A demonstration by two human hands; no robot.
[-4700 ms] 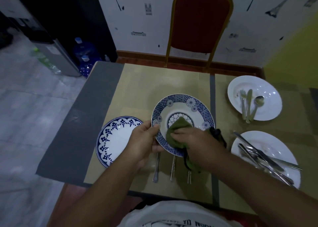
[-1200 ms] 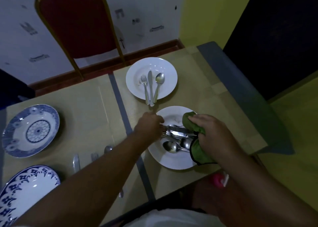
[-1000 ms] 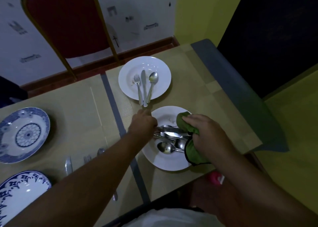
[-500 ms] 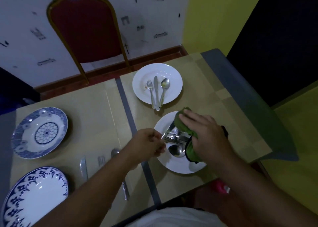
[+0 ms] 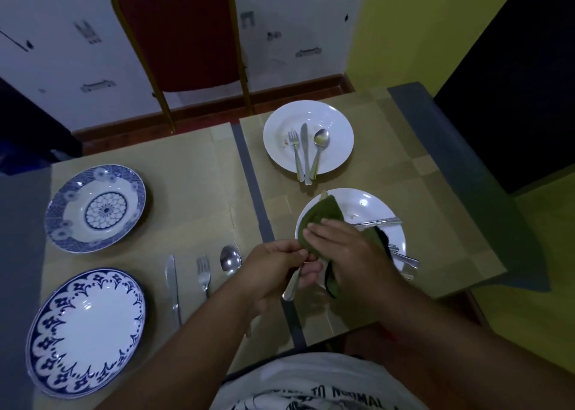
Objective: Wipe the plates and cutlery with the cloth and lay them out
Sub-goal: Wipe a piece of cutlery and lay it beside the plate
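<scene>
The left hand (image 5: 280, 265) pinches the slim, shiny metal handle of a cutlery piece (image 5: 292, 286), its fingers curled. The right hand (image 5: 348, 251) grips the soft green cloth (image 5: 322, 218) folded over the piece's upper end, above the round white plate (image 5: 373, 204). A steel knife (image 5: 172, 282), fork (image 5: 203, 272) and spoon (image 5: 230, 258) lie side by side on the tan surface (image 5: 193, 198).

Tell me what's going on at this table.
A person is wiping cutlery. The left hand pinches a piece of cutlery by its handle while the right hand folds the green cloth around its other end, over the near white plate, which holds more cutlery. A knife, fork and spoon lie on the table by two blue-patterned plates. The far white plate holds another set.
</scene>
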